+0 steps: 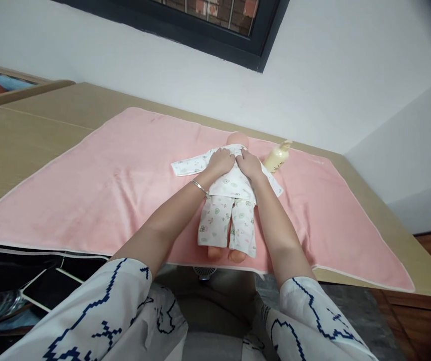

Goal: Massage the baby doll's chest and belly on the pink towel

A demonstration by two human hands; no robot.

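A baby doll (237,138) lies on its back on a pink towel (87,185), its head toward the wall and its feet toward me. It wears a white printed shirt (232,186) and matching trousers (215,220). My left hand (221,161) is closed on the shirt's upper front, near the collar. Close beside it, my right hand (248,163) grips the other side of the same neckline with curled fingers. The left-side sleeve (191,166) stretches flat over the towel. My right forearm partly covers the other sleeve. The fingertips are mostly hidden.
A pale yellow pump bottle (276,157) rests tilted on the towel, right of the doll. The wooden table (46,125) meets a white wall under a dark window frame (215,40). A wooden-edged tray (46,86) is at far left. Below the front edge sits a small fan (204,272).
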